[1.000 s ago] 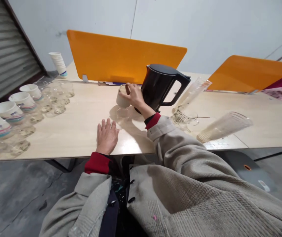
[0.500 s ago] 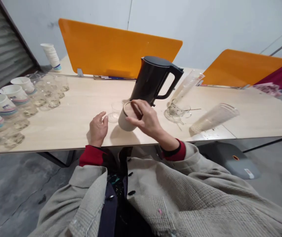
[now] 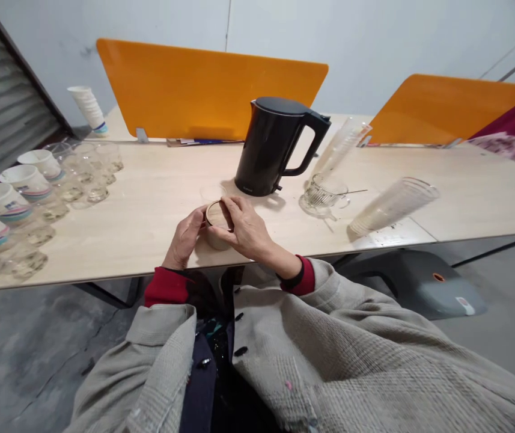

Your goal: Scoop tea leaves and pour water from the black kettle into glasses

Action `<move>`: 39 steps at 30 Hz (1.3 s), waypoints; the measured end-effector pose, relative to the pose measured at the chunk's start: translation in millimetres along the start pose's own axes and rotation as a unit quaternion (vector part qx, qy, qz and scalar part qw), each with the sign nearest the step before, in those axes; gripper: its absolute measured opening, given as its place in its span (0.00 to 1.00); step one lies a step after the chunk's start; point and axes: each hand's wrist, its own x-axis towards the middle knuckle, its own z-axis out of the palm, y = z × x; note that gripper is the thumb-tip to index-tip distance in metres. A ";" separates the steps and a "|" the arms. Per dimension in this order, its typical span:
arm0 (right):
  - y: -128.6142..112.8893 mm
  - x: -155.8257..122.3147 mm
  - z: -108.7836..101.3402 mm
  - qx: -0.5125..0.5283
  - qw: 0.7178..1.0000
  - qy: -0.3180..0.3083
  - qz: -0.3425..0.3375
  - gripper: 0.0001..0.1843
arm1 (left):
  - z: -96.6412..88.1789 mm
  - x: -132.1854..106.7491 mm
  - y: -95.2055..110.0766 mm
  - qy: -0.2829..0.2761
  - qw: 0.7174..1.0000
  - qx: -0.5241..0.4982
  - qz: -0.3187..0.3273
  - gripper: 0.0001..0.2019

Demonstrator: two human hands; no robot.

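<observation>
A small pale canister with a round wooden lid is near the table's front edge, between my two hands. My left hand is curled against its left side. My right hand grips it at the lid from the right, with thumb and fingers over the rim. Most of the canister's body is hidden by my hands. Just behind it is a clear plastic cup, partly covered. The black electric kettle stands upright behind my right hand, untouched.
At left are rows of clear cups and several paper cups. To the right are a glass cup with a strainer and stacks of plastic cups. Orange dividers line the back; a grey stool sits below.
My right hand has brought the canister left and closer to me. My left hand has moved right and closed against its side. The view has shifted slightly.
</observation>
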 end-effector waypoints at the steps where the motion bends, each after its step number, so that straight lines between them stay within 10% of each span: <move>1: -0.2 0.1 0.8 0.001 1.000 -0.001 0.000 0.43 | -0.5 -0.4 2.0 -0.023 1.000 0.007 0.012 0.44; 7: -3.7 2.5 5.1 0.017 1.000 0.002 0.004 0.41 | -2.8 2.0 6.7 -0.077 0.989 0.123 0.043 0.61; 18: -4.9 9.8 0.7 0.109 0.993 0.029 0.034 0.38 | -4.8 2.7 3.6 -0.044 0.976 0.212 0.035 0.52; 25: 62.0 -2.7 -18.3 0.058 0.986 0.140 0.065 0.42 | -4.0 4.2 0.7 -0.037 0.979 0.191 0.055 0.50; 33: 123.4 -43.3 -13.1 -0.036 0.989 0.025 0.140 0.40 | -4.0 5.7 0.8 -0.027 0.980 0.191 0.046 0.50; 39: 149.0 -61.6 -51.2 0.041 0.936 0.252 0.242 0.43 | -6.3 6.9 -0.8 -0.030 0.973 0.223 0.047 0.52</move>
